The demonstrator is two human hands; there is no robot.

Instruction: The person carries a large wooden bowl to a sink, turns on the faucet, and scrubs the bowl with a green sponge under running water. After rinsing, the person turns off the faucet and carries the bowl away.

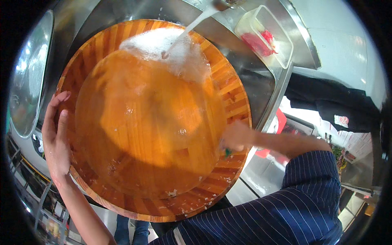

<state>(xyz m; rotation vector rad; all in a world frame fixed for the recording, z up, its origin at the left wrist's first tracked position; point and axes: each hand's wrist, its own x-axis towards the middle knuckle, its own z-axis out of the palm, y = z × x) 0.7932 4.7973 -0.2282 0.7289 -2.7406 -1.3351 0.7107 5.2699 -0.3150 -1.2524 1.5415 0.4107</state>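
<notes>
A wide, round wooden tub (pixel 235 92) built of staves is before me, tilted, with shallow water across its bottom. My left hand (pixel 58 134) grips the rim on the left, its fingers curled over the inside. Against the inner wall on the right is my right hand (pixel 237 136), blurred and closed around something mostly hidden. Only a small green bit (pixel 227 152) of that thing shows below the fingers; it may be a scouring pad. White grains that look like cooked rice (pixel 172 193) cling to the near wall.
Water runs from a tap (pixel 220 5) into the tub, foaming at the far side. Around the tub is a steel sink (pixel 260 79). A clear plastic container (pixel 289 39) with something red inside stands on its far right edge. Black cloth (pixel 333 101) hangs at right.
</notes>
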